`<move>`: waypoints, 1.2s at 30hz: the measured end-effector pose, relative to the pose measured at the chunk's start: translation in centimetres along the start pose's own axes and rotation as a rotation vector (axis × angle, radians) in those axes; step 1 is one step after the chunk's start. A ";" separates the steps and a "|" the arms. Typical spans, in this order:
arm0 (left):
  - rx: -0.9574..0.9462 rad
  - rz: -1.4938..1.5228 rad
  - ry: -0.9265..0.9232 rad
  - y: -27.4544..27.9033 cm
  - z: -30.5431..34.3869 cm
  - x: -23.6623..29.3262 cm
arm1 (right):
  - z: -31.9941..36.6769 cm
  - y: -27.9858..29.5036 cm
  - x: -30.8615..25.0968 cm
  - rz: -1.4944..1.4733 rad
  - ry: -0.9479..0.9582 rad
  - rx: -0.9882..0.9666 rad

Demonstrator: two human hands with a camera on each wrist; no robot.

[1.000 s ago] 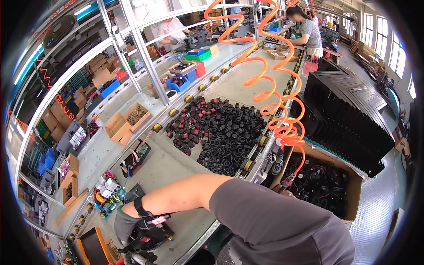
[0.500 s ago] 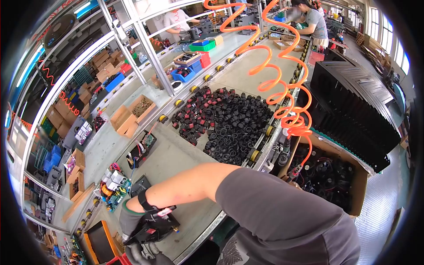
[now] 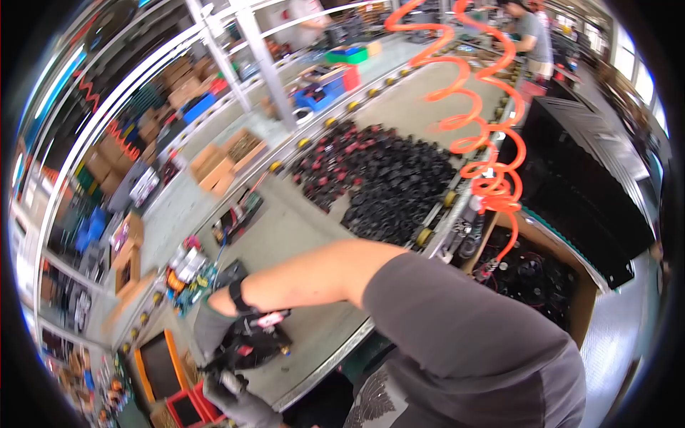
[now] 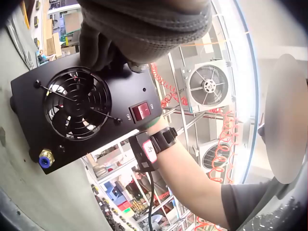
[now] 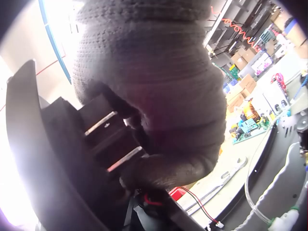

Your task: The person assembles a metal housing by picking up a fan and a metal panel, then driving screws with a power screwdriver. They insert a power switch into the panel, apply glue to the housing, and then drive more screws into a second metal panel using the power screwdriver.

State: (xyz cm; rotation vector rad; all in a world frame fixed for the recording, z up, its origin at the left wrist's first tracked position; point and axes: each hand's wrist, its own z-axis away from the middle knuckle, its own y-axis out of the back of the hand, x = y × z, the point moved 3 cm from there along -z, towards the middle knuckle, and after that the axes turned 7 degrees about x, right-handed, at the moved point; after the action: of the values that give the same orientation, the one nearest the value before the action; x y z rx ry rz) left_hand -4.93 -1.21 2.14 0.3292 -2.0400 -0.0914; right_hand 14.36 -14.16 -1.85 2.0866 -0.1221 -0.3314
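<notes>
A black metal box (image 4: 115, 103) faces the left wrist camera. Its panel carries a round fan (image 4: 77, 103), a red rocker switch (image 4: 141, 111) and a brass fitting with a blue collar (image 4: 45, 160). My gloved left hand (image 4: 144, 29) grips the panel's edge above the fan, fingers bent down over the face. At the box's other side, my gloved right hand (image 5: 154, 91) holds its slotted black part, fingers curled. A red and black wire pair (image 5: 197, 202) hangs beneath that hand, and an open-end wrench (image 5: 226, 178) lies beyond. In the head view, the right forearm partly hides the box.
Behind the right arm lies a heap of black rings (image 3: 399, 185). Circuit boards (image 3: 189, 274) sit further left, red (image 3: 194, 406) and orange-edged (image 3: 146, 357) trays nearer. Orange coiled hoses (image 3: 517, 146) hang over a carton (image 3: 585, 307) of black fans at the right.
The head view has swung, so the bench appears further right and higher. My left hand and forearm have come further into view at the bottom, beside the box.
</notes>
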 end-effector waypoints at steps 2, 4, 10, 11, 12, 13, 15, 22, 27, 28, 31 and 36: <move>0.063 -0.083 -0.175 0.2 -0.1 -1.2 | 0.6 6.8 -8.4 -0.238 -0.405 -0.171; 0.024 -0.077 -0.295 0.3 -0.4 -0.9 | 1.1 6.0 -7.5 -0.367 -0.268 -0.132; -0.057 -0.678 -0.748 1.1 -1.6 0.8 | 0.5 6.8 -8.6 -0.412 -0.630 -0.322; -0.083 -0.706 -0.808 1.1 -1.6 0.8 | 0.8 6.9 -8.8 -0.504 -0.710 -0.358; -0.141 -0.724 -0.845 1.4 -2.0 0.5 | 0.5 6.9 -9.1 -0.537 -0.725 -0.320; -0.141 -0.721 -0.849 1.7 -1.8 0.2 | 0.8 7.3 -9.7 -0.535 -0.727 -0.317; -0.185 -0.371 -0.626 2.5 -2.3 -0.8 | 1.2 9.9 -11.3 -0.261 -0.725 -0.244; -0.301 -0.148 0.181 2.1 -0.1 -7.2 | 7.9 11.4 -17.1 -0.364 -0.803 -0.081; -0.530 0.175 0.175 -1.5 -0.9 -6.9 | 10.1 8.0 -18.3 -0.105 -0.958 0.236; -0.446 0.276 0.105 -2.6 -0.1 -5.2 | 10.7 8.6 -18.9 -0.111 -0.991 0.301; -0.470 0.216 0.058 -2.9 1.4 -7.2 | 12.5 10.4 -22.5 -0.147 -1.119 0.264; -0.495 0.203 0.058 -2.8 3.0 -7.7 | 19.9 13.0 -34.8 0.105 -1.136 0.353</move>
State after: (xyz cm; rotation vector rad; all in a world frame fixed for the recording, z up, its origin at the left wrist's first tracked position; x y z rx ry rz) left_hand -3.58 -2.04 -6.45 -0.1817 -1.9061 -0.4458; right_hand -24.02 -29.71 6.18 1.9582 -1.0089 -1.4746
